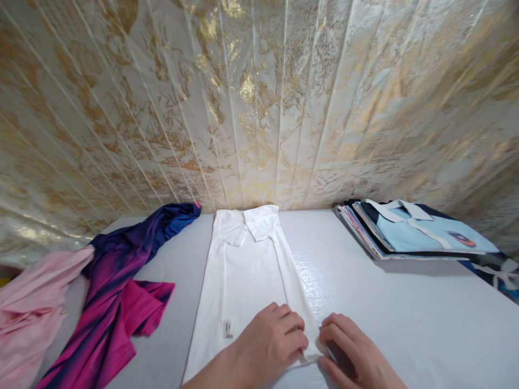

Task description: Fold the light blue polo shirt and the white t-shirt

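Note:
A white shirt (253,275) lies on the table with its sides folded inward, its short sleeves at the far end and a small label near its left side. My left hand (275,335) rests over the shirt's near right part, fingers curled down onto the hem. Just to its right, my right hand (348,351) pinches the shirt's near right corner between thumb and fingers. Part of the hem is hidden under my left hand.
At left lie a crumpled purple and navy garment (109,297) and a pink garment (32,308). A stack of folded clothes (430,232) with a light blue shirt on top stands at right. Behind the white table (389,308) hangs a gold-patterned curtain (259,108).

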The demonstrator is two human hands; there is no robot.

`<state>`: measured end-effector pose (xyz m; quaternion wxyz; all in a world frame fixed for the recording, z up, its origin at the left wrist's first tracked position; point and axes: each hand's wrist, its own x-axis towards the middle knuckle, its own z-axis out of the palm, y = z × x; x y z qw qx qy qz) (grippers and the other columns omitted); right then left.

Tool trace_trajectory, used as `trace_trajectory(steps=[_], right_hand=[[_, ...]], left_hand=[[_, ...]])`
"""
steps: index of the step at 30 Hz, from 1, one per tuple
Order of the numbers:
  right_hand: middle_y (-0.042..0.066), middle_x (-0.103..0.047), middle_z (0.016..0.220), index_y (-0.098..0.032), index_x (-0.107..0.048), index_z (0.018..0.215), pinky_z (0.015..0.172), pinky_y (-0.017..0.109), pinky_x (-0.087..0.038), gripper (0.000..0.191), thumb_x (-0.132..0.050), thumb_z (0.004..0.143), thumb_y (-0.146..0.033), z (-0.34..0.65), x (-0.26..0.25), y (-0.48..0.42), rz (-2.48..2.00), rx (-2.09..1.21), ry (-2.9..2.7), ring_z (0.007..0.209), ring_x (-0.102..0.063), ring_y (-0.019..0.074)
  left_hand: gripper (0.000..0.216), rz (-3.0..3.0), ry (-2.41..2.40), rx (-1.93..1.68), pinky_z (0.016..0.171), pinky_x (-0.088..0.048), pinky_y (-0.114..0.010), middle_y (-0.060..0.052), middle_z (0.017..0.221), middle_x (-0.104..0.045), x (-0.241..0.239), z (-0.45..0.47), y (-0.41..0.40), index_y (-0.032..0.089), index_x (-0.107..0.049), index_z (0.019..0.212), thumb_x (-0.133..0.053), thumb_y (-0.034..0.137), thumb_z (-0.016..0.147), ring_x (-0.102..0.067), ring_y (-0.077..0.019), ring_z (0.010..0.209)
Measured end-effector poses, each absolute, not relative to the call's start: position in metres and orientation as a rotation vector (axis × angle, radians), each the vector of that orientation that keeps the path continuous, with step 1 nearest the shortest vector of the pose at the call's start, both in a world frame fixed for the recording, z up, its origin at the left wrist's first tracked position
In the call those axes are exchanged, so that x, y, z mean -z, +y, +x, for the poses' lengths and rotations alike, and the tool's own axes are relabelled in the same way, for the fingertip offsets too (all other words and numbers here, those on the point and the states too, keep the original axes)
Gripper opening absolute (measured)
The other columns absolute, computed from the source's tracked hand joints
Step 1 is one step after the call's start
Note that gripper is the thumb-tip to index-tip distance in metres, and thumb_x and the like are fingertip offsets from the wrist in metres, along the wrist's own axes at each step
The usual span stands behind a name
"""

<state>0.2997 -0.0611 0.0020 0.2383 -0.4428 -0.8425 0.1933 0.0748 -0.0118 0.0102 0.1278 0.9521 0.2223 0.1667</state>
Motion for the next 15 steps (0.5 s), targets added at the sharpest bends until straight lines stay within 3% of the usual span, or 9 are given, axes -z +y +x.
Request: trace_trajectory(steps=[7, 15], right_hand=[[0.002, -0.062, 0.079, -0.022, -0.05, 0.09, 0.064, 0.025, -0.047, 0.017, -0.045, 0.088, -0.007, 0.3006, 0.0011, -0.0617, -1.105, -0.288, -2.413, 0.072, -0.057, 0.0154], [0.001, -0.059, 0.067, -0.022, -0.049, 0.081, 0.053, 0.025, -0.041, 0.019, -0.043, 0.089, -0.006, 0.3034, 0.0049, -0.0618, -1.014, -0.106, -2.504, 0.058, -0.054, 0.0143]], left_hand=[[0.013, 2.682, 0.635, -0.675, 0.077, -0.041, -0.027, -0.001, 0.095, -0.062, -0.0035, 0.0737, -0.0112, 0.02, -0.063, 0.093, -0.053, 0.028, 0.096, -0.054, -0.0138, 0.085], [0.002, 2.724, 0.677, -0.507, 0.078, -0.039, -0.028, 0.0, 0.098, -0.06, -0.0061, 0.0739, -0.0134, 0.02, -0.059, 0.088, -0.06, 0.019, 0.088, -0.052, -0.0146, 0.087]])
